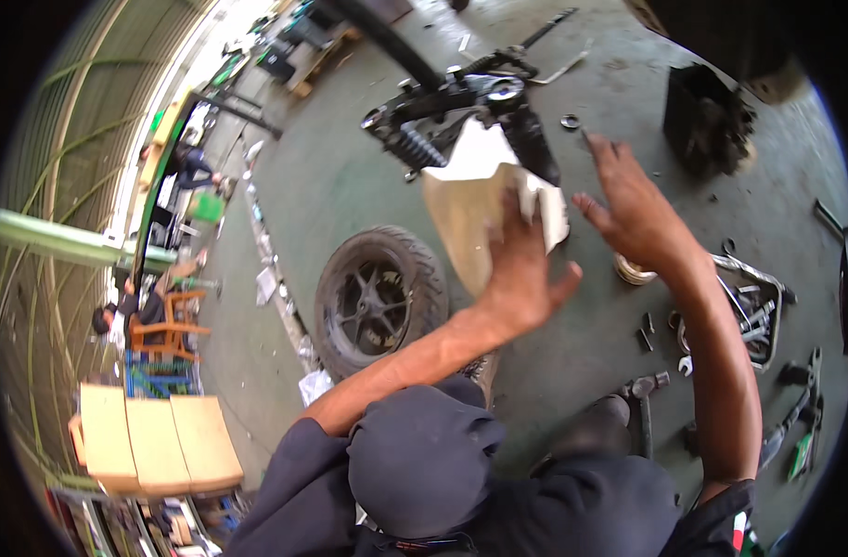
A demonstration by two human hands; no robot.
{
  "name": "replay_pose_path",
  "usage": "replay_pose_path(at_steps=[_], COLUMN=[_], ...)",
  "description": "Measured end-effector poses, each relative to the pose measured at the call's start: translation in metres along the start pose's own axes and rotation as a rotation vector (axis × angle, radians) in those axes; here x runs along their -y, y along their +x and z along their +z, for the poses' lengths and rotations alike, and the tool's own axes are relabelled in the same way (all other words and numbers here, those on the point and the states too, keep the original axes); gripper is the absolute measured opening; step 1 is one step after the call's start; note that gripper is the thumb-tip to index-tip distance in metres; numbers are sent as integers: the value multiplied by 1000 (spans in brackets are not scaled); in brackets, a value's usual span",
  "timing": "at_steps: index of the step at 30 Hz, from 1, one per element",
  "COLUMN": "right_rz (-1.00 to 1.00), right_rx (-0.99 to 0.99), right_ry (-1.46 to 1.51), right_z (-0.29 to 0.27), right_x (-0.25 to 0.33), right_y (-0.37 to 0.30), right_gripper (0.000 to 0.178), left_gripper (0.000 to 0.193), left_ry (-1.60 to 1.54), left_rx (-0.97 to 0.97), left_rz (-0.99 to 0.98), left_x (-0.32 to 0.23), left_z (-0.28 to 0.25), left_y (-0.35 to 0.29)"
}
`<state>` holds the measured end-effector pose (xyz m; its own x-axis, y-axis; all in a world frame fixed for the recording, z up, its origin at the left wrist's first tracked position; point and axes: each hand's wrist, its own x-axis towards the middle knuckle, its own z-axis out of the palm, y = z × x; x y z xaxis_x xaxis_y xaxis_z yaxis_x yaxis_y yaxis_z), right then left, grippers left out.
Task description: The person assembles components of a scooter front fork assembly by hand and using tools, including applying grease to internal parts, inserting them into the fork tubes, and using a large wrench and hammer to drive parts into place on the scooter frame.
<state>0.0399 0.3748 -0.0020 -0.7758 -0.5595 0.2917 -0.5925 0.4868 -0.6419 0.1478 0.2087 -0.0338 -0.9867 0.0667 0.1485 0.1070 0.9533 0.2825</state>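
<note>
My left hand (520,269) grips the edge of a beige and white plastic panel (468,200), held up over the green floor. My right hand (633,204) hovers just to the right of the panel with fingers spread and nothing in it. Beyond the panel lies a black mechanical assembly (452,107) with a coil spring and a round metal part. A small black tyre on a spoked wheel (379,297) lies flat on the floor below and left of the panel, near my left forearm.
A metal tray of wrenches and sockets (753,311) sits at right, with a hammer (645,399) and pliers (804,418) on the floor nearby. A black box (707,116) stands far right. People sit by an orange chair (169,325) at far left.
</note>
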Motion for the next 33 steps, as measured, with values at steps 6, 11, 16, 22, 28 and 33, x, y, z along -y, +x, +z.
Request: replay_pose_path(at_steps=[6,11,16,22,28,33], right_rz=[-67,-58,51,161,530,563], right_rx=[-171,-153,-173,-37,418,697], right_ry=[273,290,158,-19,-153,-156], right_z=[32,37,42,68,75,121], right_x=[10,15,15,-25,-23,-1], right_y=[58,46,31,20,-28,-68], right_gripper=[67,66,63,62,51,49], left_gripper=[68,60,59,54,42,22], left_ry=[-336,-425,-571,-658,-255,-182], left_rx=[1118,1196,1172,1089,1164,683], left_rz=[61,43,39,180,197,-97], left_x=[-9,-24,-5,35,135,277], left_z=[-34,-23,-4,5,24,63], left_y=[-46,-44,-50,-51,-70,-48])
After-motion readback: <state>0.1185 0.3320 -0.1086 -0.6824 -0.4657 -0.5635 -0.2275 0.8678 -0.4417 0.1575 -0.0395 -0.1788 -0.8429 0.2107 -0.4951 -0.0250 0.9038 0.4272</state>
